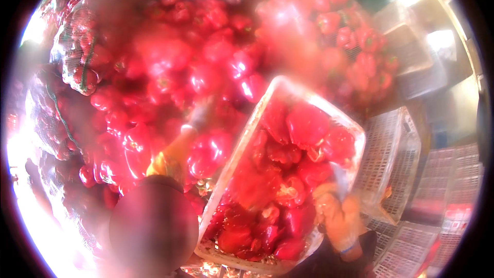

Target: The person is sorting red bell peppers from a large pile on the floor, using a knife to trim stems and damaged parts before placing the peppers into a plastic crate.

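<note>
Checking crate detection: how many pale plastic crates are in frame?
About 4: one crate full of red peppers gripped by the right hand; an empty crate beside it; two more upper right. Blurred stacks lower right may hide others.

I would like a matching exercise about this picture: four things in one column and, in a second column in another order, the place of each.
Things:
1. pepper pile
2. white crate
3. right hand
4. empty crates

Places:
A. at the lower right edge of the white crate
B. upper left, filling most of the picture
C. middle, tilted, full of cut red peppers
D. far right, beside the white crate

Pairs: 1-B, 2-C, 3-A, 4-D
</note>
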Action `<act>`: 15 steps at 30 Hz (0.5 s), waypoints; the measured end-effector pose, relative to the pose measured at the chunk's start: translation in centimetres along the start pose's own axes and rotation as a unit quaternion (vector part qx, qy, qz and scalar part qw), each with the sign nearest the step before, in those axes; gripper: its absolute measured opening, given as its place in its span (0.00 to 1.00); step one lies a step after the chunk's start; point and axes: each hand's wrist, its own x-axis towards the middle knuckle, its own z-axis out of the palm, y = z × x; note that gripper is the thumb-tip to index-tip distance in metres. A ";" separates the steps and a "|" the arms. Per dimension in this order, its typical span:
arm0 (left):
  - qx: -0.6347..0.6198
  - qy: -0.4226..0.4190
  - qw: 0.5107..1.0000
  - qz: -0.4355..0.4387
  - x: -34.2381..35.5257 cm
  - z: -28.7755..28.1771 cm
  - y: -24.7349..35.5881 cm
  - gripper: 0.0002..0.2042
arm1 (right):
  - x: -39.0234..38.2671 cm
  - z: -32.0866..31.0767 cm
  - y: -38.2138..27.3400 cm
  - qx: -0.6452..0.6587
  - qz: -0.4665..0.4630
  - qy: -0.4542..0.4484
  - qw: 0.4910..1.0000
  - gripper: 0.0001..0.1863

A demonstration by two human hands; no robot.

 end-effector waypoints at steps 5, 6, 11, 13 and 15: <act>-0.246 0.181 0.951 0.041 -6.2 -1.0 -0.5 0.47 | 0.0 2.7 -0.4 -0.137 -0.039 -0.045 0.989 0.08; -0.312 0.200 0.929 0.007 -8.1 -2.4 -0.6 0.46 | 0.0 3.7 0.6 -0.137 -0.071 -0.056 0.986 0.08; -0.374 0.337 0.863 0.047 -19.6 -9.8 3.1 0.47 | -1.5 11.4 1.4 -0.125 -0.220 -0.086 0.964 0.11; -0.377 0.344 0.859 0.038 -23.7 -9.4 4.5 0.50 | -3.7 13.8 0.7 -0.151 -0.196 -0.077 0.966 0.15; -0.336 0.372 0.864 0.039 -28.2 -10.6 7.6 0.51 | -6.1 15.7 0.5 -0.125 -0.255 -0.045 0.958 0.14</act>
